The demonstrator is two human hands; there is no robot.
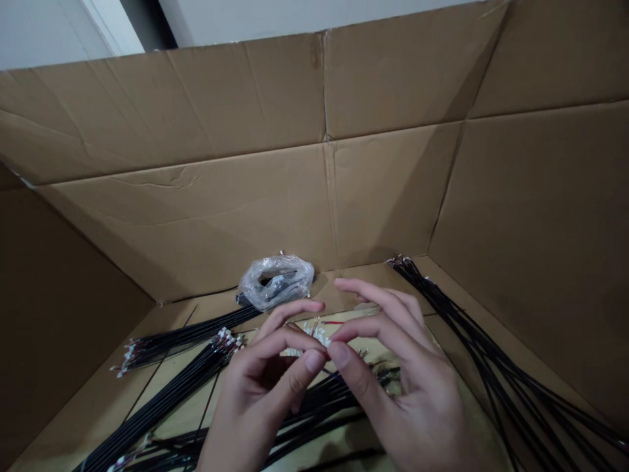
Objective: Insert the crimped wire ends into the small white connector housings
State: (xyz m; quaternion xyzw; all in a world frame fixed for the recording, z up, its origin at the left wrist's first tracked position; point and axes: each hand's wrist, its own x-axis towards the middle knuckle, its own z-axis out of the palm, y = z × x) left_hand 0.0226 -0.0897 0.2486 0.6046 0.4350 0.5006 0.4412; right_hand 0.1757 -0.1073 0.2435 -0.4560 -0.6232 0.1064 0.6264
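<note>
The left hand (285,367) and right hand (378,354) meet fingertip to fingertip, each thumb pinched closed against its index finger (what, if anything, sits between them is too small to tell). Black cables (322,403) lie beneath the hands, and a pile of white connectors (319,333) rests just beyond the fingertips on a pale yellowish surface (184,415). A clear plastic bag (253,283) sits farther back, near the cardboard wall (221,210); another cable bundle (457,316) stretches along the right.
</note>
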